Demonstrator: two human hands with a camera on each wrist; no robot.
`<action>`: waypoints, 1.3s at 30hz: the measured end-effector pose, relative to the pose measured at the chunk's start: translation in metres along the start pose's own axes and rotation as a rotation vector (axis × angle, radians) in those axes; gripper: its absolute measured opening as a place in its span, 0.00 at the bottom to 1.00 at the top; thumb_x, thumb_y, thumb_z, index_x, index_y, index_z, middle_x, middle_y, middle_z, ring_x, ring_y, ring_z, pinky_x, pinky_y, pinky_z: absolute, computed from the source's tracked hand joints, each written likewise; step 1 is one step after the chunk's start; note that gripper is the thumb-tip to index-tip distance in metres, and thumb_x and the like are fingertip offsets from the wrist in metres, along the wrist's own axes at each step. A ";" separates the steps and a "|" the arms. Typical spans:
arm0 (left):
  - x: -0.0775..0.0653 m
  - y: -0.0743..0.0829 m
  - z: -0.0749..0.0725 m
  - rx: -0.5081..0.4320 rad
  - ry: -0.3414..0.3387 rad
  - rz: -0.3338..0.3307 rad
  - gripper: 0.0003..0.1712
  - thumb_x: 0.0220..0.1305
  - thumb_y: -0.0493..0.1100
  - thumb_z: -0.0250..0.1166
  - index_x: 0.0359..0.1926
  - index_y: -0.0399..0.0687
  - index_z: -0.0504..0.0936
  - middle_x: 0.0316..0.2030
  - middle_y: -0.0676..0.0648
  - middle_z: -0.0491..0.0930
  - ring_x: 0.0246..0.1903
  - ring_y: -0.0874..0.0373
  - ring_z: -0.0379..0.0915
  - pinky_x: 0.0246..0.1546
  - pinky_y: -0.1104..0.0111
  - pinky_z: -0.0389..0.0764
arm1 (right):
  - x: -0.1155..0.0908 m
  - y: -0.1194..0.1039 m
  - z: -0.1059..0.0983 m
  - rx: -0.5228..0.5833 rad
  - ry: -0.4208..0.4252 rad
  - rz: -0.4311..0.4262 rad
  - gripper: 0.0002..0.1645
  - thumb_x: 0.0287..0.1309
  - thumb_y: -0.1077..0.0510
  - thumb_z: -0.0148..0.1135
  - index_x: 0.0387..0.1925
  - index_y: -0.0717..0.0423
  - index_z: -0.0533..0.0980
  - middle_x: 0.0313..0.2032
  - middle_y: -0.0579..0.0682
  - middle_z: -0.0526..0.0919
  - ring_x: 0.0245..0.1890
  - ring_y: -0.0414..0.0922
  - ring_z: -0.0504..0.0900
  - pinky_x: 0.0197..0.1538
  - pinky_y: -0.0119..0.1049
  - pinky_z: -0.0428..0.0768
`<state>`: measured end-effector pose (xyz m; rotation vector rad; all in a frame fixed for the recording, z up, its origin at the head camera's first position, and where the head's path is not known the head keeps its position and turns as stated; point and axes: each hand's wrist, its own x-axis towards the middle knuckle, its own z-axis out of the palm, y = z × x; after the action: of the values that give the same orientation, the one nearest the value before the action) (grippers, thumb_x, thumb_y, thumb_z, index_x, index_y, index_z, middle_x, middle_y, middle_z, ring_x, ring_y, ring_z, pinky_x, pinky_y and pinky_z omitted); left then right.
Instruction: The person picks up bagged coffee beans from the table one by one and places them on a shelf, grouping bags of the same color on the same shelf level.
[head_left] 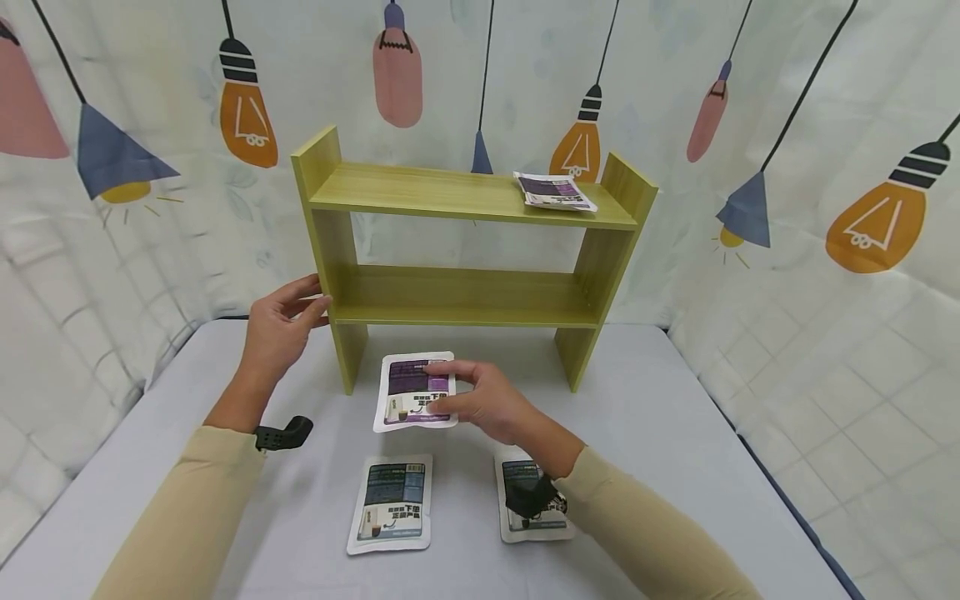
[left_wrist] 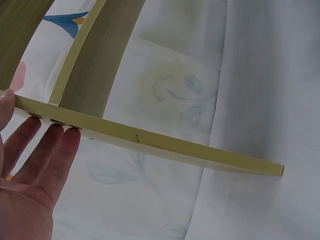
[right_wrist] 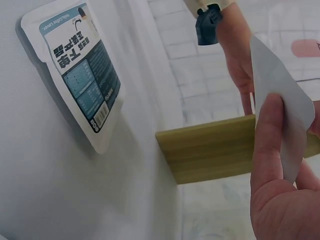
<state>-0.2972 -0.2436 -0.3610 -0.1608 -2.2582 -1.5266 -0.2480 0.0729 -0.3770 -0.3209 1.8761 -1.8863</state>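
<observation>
My right hand [head_left: 495, 404] pinches a white pouch with a purple label [head_left: 405, 385] by its right edge, above the table in front of the shelf. In the right wrist view, the plain back of this pouch [right_wrist: 282, 95] shows, with fingers behind and in front of it. My left hand [head_left: 279, 327] holds the left side panel of a two-tier wooden shelf [head_left: 472, 296]. The left wrist view has the thumb at the panel's front edge and the fingertips [left_wrist: 70, 137] against its outer face. Another purple-labelled pouch [head_left: 555, 192] lies on the top tier at the right.
Two white pouches lie on the white-covered table [head_left: 637, 500]: a blue-labelled pouch [head_left: 392, 504] at front centre and a dark-labelled pouch [head_left: 521, 475] partly hidden under my right wrist. A patterned curtain [head_left: 675, 250] stands behind and beside the table.
</observation>
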 end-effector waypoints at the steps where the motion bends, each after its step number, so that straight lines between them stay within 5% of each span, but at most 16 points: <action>1: 0.000 0.000 0.000 -0.001 0.000 0.001 0.31 0.72 0.52 0.64 0.73 0.57 0.72 0.69 0.45 0.75 0.52 0.74 0.77 0.42 0.82 0.84 | -0.001 -0.002 -0.001 0.009 -0.004 -0.002 0.35 0.52 0.75 0.72 0.62 0.54 0.81 0.65 0.56 0.72 0.46 0.48 0.85 0.51 0.41 0.89; 15: 0.001 0.000 0.000 0.001 -0.004 -0.009 0.31 0.72 0.52 0.64 0.73 0.56 0.72 0.69 0.45 0.75 0.53 0.72 0.77 0.42 0.82 0.84 | -0.005 -0.023 -0.008 0.030 -0.022 -0.041 0.36 0.54 0.76 0.69 0.65 0.60 0.77 0.67 0.57 0.70 0.50 0.49 0.84 0.54 0.43 0.88; 39: 0.001 0.000 0.000 -0.011 -0.007 0.017 0.31 0.72 0.49 0.65 0.73 0.57 0.73 0.68 0.43 0.75 0.50 0.77 0.77 0.43 0.81 0.84 | -0.011 -0.069 -0.008 0.034 -0.033 -0.055 0.35 0.57 0.74 0.69 0.66 0.56 0.77 0.68 0.53 0.71 0.51 0.50 0.84 0.55 0.42 0.88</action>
<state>-0.2979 -0.2441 -0.3610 -0.1886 -2.2487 -1.5323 -0.2529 0.0825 -0.3074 -0.3935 1.8291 -1.9351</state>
